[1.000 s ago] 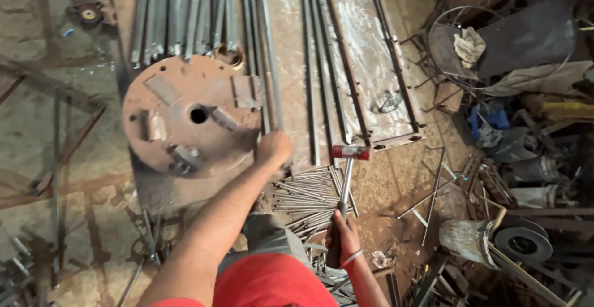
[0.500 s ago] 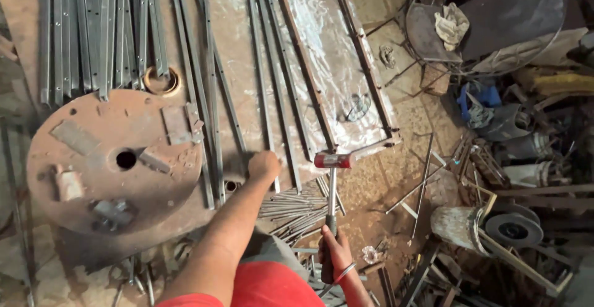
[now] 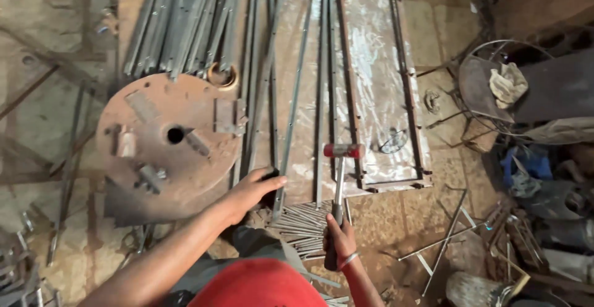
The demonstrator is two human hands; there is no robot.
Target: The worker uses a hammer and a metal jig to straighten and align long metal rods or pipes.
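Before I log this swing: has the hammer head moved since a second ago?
Cannot tell: the camera shifted. The hammer in the right hand sits by the metal frame's near corner in every picture.
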